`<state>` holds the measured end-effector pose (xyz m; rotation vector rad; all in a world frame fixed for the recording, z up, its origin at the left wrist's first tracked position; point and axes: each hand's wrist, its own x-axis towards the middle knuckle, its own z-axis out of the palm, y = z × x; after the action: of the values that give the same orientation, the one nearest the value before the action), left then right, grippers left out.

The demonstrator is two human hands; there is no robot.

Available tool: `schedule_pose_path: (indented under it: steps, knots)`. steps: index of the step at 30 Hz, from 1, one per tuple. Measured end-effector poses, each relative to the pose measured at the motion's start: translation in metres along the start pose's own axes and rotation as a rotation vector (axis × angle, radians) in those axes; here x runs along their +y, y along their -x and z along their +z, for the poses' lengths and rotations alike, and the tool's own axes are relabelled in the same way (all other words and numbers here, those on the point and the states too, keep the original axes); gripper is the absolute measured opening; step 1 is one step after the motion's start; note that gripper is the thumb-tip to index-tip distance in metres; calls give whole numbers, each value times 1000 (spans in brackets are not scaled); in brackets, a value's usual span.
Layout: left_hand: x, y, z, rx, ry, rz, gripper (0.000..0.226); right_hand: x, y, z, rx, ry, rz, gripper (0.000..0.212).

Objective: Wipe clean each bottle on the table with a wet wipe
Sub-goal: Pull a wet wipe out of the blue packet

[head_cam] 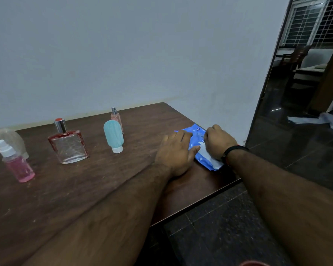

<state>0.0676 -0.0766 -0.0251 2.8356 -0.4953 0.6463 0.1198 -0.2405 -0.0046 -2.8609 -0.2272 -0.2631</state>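
A blue wet-wipe pack [195,133] lies near the table's right edge. My left hand [176,152] rests flat on its left side, fingers straight. My right hand [218,141] has its fingers curled down at the pack's white flap [205,152] and pinches there. Several bottles stand to the left: a pink spray bottle [17,164], a clear rounded bottle [12,139] behind it, a square red-edged perfume bottle [67,144], a teal squeeze bottle [113,136] standing on its white cap, and a slim pink spray bottle [116,117] behind that.
The dark wooden table [75,189] stands against a grey wall. Its right edge drops to a dark tiled floor [229,227]. A doorway on the right shows a chair [296,56] and a barred window beyond.
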Motion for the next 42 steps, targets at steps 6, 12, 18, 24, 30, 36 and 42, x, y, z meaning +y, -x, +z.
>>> schedule_pose_path:
  steps: [6, 12, 18, 24, 30, 36, 42]
  knots:
    - [7, -8, -2, -71, 40, -4, 53, 1, 1, -4, 21, -107, -13, 17]
    - [13, -16, 0, -151, 75, -38, 56, 6, 1, -3, 141, -278, -24, 12]
    - [13, -16, 4, -173, 75, -55, 53, 9, -4, -5, 255, -532, 19, 11]
    - [12, -14, 8, -162, 74, -13, 47, 8, -6, -3, 288, -723, 48, 13]
    - [10, -12, 11, -163, 50, 4, 47, 5, -6, -5, 314, -805, 57, 12]
    - [11, -11, 9, -172, 48, 17, 50, 10, -7, -1, 210, -463, 42, 19]
    - [9, -9, 9, -207, 40, 33, 50, 4, -9, -9, 367, -655, 100, 14]
